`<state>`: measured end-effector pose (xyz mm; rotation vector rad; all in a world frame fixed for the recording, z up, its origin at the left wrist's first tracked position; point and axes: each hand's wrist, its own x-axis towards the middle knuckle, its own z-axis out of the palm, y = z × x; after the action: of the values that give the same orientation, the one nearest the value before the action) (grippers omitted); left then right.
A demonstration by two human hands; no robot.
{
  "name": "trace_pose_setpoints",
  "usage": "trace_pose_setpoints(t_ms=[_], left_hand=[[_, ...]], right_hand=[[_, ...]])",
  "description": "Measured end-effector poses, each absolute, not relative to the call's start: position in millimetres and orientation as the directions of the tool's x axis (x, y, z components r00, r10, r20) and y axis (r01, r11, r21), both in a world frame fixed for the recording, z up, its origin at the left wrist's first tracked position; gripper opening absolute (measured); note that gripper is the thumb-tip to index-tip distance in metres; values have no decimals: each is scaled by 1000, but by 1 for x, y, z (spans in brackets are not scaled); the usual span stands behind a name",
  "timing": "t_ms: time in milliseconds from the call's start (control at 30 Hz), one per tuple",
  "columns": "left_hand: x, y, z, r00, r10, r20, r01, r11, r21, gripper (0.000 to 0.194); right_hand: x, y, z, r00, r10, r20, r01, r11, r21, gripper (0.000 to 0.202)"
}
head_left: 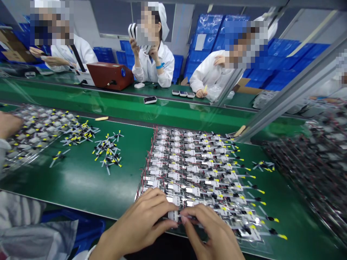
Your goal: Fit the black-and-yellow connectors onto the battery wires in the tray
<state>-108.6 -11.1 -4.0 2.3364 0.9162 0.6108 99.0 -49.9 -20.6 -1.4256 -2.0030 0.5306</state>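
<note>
At the front edge of a clear plastic tray, both my hands work close together. My left hand is closed, its thumb and fingers pinching a small white part. Beside it, my right hand has thumb and index finger pressed together at the part's right end; what lies between these fingertips is too small to make out. Rows of white-labelled silver parts fill the tray, with thin red wires on the left side. Along its right side stick out black pieces with grey strips and yellow tips.
Two loose piles of yellow-tipped pieces lie left on the green table. A co-worker's hand is over another filled tray at far left. Stacked trays stand right. A metal post slants across; co-workers sit opposite.
</note>
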Motion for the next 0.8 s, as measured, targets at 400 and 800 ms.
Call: trace_pose_setpoints(t_ms=[400, 800], left_hand=[[-108, -9, -7, 671, 694, 262, 437, -656, 616, 19], [-106, -8, -7, 675, 686, 272, 432, -666, 608, 16]], right_hand=[[96, -49, -20, -234, 935, 267, 702, 353, -619, 27], [97, -48, -26, -242, 930, 276, 689, 365, -626, 25]])
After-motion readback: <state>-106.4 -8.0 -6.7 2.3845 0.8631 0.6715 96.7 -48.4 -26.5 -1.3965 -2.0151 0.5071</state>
